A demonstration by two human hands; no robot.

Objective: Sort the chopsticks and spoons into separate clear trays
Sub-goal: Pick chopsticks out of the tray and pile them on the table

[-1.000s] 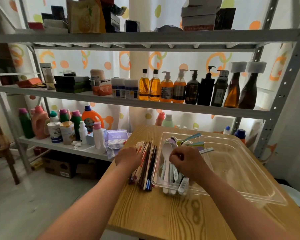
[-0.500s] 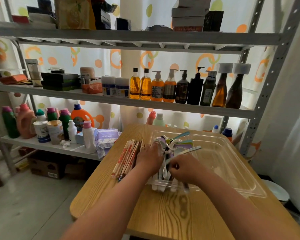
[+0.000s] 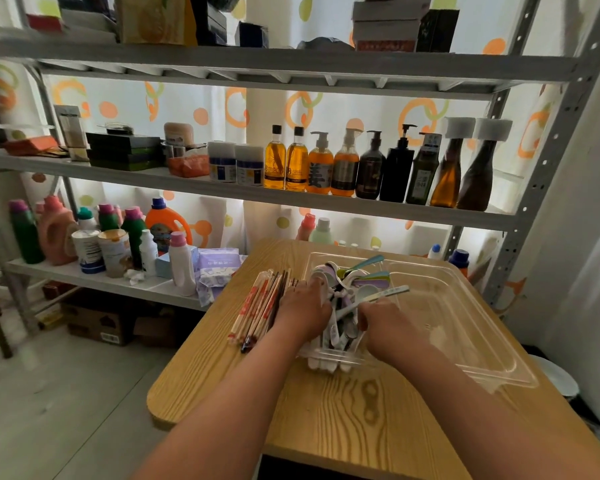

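Spoon-sorting step, seemingly: right hand [image 3: 385, 323] curls round pastel plastic spoons [image 3: 352, 292], left hand [image 3: 303, 313] grip unclear; next probably gather the paper-sleeved chopsticks [image 3: 257, 308] just left of it.

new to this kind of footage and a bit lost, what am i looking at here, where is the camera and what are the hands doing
No machine here: a person works with bare hands, filmed by a camera worn on their head, looking down. On the wooden table stands a clear tray with a heap of spoons at its left end. A bundle of chopsticks lies on the table left of the tray. The left hand reaches into the spoons; its grip is hidden. The right hand curls around some spoon handles. Behind stand shelves of bottles.
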